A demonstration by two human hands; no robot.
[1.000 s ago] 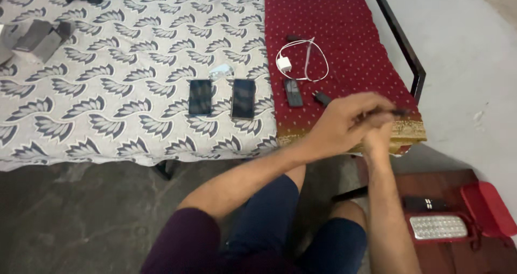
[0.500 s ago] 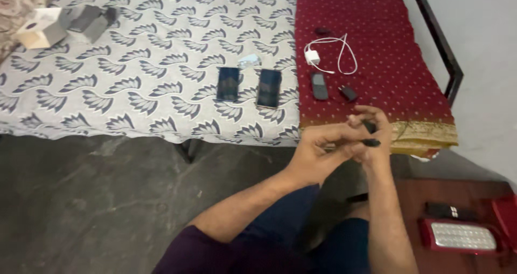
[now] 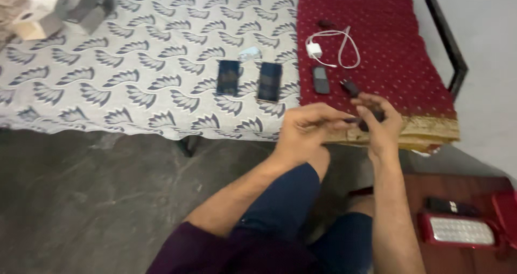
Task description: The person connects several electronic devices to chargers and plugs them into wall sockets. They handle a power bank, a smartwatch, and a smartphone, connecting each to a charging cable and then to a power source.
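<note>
A person sits at the near edge of a bed [image 3: 134, 64]. Both hands meet over its edge: the left hand [image 3: 307, 127] and right hand [image 3: 383, 124] pinch one small dark object [image 3: 368, 121] between their fingertips, too small to identify. On the patterned sheet lie two smartphones [image 3: 228, 77] [image 3: 269, 82], side by side. On the red cloth [image 3: 377, 48] lie one small keypad phone [image 3: 320, 81], one white charger with cable [image 3: 323, 48] and one small black plug [image 3: 350, 87].
</note>
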